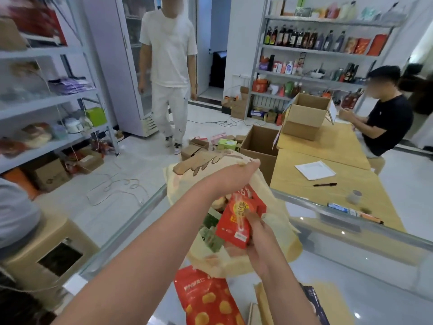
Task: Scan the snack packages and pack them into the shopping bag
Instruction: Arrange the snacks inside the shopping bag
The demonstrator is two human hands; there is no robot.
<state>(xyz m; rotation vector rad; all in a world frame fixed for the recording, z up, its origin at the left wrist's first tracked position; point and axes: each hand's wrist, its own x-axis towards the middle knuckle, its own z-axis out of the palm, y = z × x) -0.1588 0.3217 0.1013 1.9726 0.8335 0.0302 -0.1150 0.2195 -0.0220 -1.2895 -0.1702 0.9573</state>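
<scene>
Red snack box (239, 219) in right hand (257, 240); left hand (234, 174) grips bag (288, 240); red pouch (206, 299) near.

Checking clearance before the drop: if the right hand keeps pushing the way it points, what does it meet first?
Probably the snacks already in the bag. The right hand grips the red box, angled down into the opening, with green packs just beneath. Depth is unclear.

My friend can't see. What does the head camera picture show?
The right hand pushes a red snack box into a cream cloth shopping bag that the left hand holds open on a glass counter. A red snack pouch lies nearby.
</scene>
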